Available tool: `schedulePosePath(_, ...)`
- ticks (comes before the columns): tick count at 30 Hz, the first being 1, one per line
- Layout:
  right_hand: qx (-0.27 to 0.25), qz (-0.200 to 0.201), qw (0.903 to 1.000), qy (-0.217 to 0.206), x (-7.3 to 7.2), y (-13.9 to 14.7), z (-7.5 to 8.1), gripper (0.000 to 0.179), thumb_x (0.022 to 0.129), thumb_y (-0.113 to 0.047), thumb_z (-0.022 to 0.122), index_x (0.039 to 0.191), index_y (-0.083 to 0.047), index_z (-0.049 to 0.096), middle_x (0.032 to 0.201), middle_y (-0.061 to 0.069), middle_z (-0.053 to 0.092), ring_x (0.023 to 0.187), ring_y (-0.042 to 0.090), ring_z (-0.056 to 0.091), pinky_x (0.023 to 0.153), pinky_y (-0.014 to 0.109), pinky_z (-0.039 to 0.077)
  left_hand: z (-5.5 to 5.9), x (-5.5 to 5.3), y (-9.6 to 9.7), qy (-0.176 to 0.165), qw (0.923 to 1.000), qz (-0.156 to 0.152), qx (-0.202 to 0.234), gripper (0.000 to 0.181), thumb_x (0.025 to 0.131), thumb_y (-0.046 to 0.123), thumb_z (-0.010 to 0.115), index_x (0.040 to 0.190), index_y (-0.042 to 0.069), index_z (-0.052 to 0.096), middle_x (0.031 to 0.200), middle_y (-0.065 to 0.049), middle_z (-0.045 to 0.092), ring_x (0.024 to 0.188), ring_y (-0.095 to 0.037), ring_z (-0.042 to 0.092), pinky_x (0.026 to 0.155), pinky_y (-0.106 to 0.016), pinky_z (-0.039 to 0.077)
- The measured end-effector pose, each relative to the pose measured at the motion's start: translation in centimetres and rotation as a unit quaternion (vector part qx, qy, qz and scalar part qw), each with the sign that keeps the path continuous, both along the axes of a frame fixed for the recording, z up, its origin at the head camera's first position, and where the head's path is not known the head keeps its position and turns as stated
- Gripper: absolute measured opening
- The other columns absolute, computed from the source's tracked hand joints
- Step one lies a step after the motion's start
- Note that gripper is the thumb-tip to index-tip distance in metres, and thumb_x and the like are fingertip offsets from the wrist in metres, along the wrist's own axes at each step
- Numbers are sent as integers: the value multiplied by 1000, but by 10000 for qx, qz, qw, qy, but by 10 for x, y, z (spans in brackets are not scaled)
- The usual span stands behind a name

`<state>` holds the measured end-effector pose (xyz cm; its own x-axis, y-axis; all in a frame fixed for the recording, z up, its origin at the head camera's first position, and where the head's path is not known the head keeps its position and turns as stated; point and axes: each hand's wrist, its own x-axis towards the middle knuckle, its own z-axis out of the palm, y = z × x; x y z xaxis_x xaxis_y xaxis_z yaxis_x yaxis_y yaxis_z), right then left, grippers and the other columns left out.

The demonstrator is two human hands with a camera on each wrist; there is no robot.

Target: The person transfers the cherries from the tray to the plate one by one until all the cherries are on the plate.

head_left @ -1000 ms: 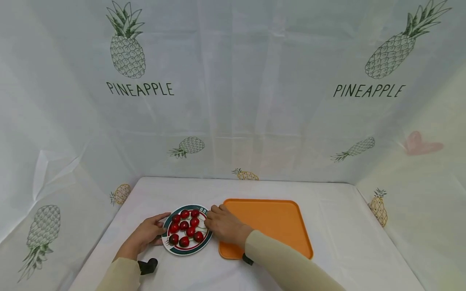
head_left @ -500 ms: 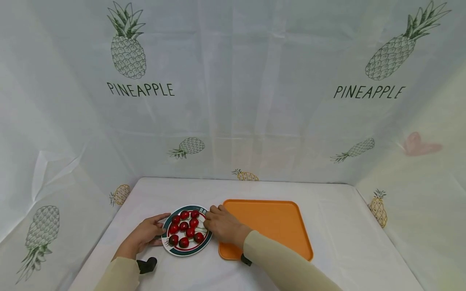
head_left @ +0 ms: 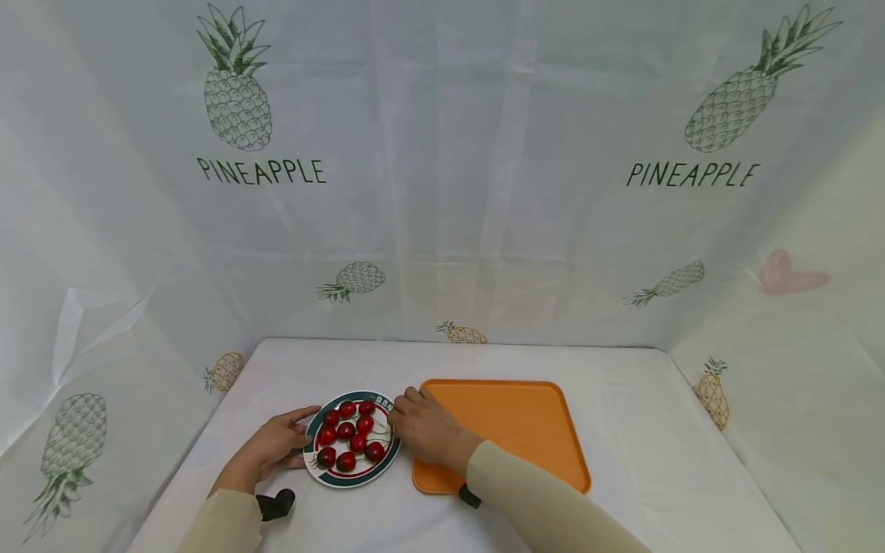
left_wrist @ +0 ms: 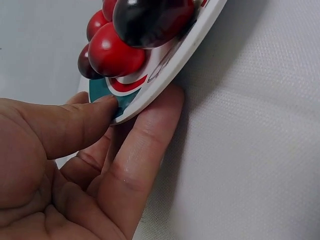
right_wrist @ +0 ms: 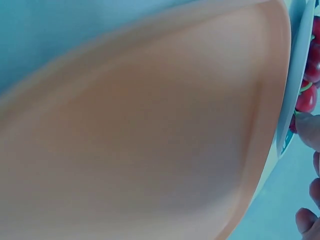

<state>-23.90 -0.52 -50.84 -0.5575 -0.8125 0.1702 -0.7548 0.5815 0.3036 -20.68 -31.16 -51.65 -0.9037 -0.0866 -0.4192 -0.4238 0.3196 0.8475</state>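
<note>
A round white plate with a green-and-red patterned rim bears several glossy red cherries, some with pale green stems towards the right side. My left hand grips its left edge; in the left wrist view the thumb lies on the rim and fingers reach underneath. At the plate's right rim is my right hand, fingers bent. The right wrist view shows its thumb against a dark cherry at the rim; I cannot tell whether it pinches that cherry.
An orange tray lies flat just right of the plate, partly under my right hand and forearm. White cloth covers the table, and a pineapple-printed curtain rises behind it and at both sides.
The head view has shifted slightly to one side. Both hands keep their places at the plate, and the cherries lie as before.
</note>
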Motion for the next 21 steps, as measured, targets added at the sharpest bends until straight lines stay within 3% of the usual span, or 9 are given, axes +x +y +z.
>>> schedulePosePath(9, -534, -428, 9976, -91, 4, 19, 2, 27, 103, -39, 65, 121, -20, 72, 108, -4, 62, 104, 18, 49, 92, 31, 43, 2, -1, 0, 8, 9995, -29, -317, 63, 99, -3, 59, 159, 9, 45, 131, -28, 53, 89, -25, 66, 75, -37, 64)
schedulePosePath(16, -1351, -834, 9873, 92, 9, 50, 9, 28, 105, -38, 62, 119, -14, 68, 108, 0, 60, 104, 22, 49, 92, 37, 43, 10, 3, -3, -57, 9970, -228, -735, 58, 103, 6, 54, 159, 2, 40, 125, -31, 60, 89, -26, 67, 72, -37, 65)
schedulePosePath(19, -1805, -1075, 9776, 114, 11, 69, 9, 35, 103, -40, 65, 123, -11, 65, 113, 4, 61, 107, 25, 50, 92, 41, 44, 15, 6, -6, 99, 9907, -435, -1287, 56, 104, 8, 55, 157, -1, 41, 125, -32, 62, 90, -26, 65, 72, -36, 65)
schedulePosePath(21, -2147, -1227, 9689, 82, 13, 84, 10, 41, 101, -40, 68, 126, -8, 64, 117, 8, 62, 109, 29, 52, 91, 44, 44, 19, 8, -9, 440, 9781, -624, -1938, 53, 105, 11, 56, 155, -2, 44, 125, -32, 63, 93, -29, 66, 75, -40, 64)
